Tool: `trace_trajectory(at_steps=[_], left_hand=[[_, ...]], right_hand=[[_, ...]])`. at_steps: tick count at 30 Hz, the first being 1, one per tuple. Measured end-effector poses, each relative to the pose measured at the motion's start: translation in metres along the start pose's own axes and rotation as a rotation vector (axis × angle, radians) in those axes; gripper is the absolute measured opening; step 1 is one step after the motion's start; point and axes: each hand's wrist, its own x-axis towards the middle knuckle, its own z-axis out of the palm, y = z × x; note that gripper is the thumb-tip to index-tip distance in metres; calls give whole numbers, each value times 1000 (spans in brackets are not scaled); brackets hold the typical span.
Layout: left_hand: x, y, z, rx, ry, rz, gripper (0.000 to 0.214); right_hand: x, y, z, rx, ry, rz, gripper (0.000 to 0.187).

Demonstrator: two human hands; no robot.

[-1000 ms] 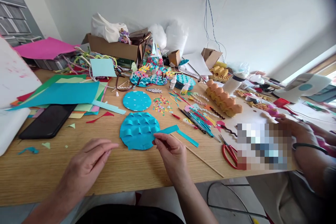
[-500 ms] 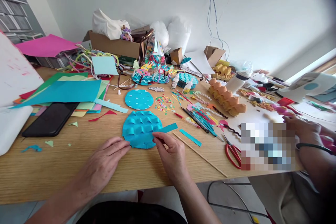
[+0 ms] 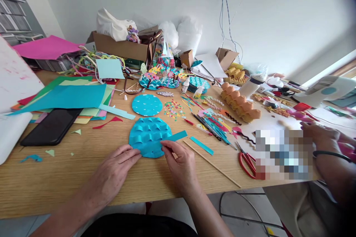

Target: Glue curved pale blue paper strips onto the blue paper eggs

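A round blue paper disc with raised wave folds [image 3: 148, 133] lies on the wooden table [image 3: 69, 177] in front of me. My left hand [image 3: 114, 172] rests flat at the disc's near left edge, fingers stretched out and touching it. My right hand [image 3: 180, 164] pinches a blue paper strip [image 3: 176, 136] that lies across the disc's right side. A second loose blue strip [image 3: 202, 145] and a thin wooden stick [image 3: 213, 164] lie just right of my right hand.
A flat blue dotted disc [image 3: 146, 104], coloured paper sheets [image 3: 63, 97], a black phone [image 3: 51, 126], red scissors [image 3: 246, 163], an egg carton [image 3: 239, 105] and cardboard boxes [image 3: 119, 48] crowd the table. Another person's hand [image 3: 319, 137] works at the right.
My left hand slid forward and right until its fingertips reached the disc's edge. My right hand kept its pinch on the strip, drawing it slightly lower onto the disc.
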Motion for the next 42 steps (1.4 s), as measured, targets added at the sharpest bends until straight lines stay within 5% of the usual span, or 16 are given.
trace_trajectory(at_steps=[30,35,42], left_hand=[[-4,2,9,-39,-9,-65,41],[4,4,-1,-148,53,-91,39],[15,12,-1,-225,111,-237,23]], right_hand=[[-1,-1,-1,-16,0,-20,21],[-3,0,0,63,-10,105,20],[-3,4,5,483,-43,419,17]])
